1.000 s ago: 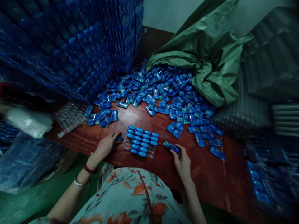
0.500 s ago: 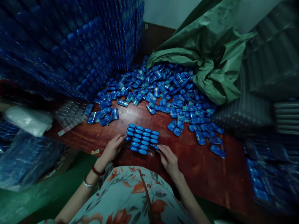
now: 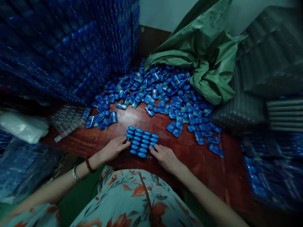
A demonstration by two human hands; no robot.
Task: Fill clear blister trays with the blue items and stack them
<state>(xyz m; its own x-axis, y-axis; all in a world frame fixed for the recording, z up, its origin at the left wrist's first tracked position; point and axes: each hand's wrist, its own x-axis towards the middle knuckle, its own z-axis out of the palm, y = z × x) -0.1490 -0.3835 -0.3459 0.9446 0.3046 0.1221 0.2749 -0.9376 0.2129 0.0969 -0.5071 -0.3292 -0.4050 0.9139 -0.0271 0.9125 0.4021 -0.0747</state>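
Note:
A clear tray filled with rows of small, glossy blue oval packs (image 3: 144,141) lies on the table in front of me. My left hand (image 3: 115,147) reaches its left edge, fingers bent and drawn together against the blue pack (image 3: 129,136) at the end of a row. On the opposite edge my right hand (image 3: 164,157) has thumb and fingers closed at another blue pack (image 3: 152,144), partly covered by the fingertips. A bit of transparent tray shows beside the right fingertips. What the packs contain cannot be made out.
Loose blue packs (image 3: 161,91) are heaped across the back of the reddish-brown table (image 3: 189,164), under a green sack (image 3: 208,63). Filled blue trays (image 3: 78,47) are stacked high at left. An unfilled clear tray (image 3: 68,121) lies left; grey tray stacks (image 3: 239,107) stand right.
Both hands have moved inward to the tray's edges. The blue packs that each hand held at the sides now sit in line with the rows. The whole view has shifted slightly.

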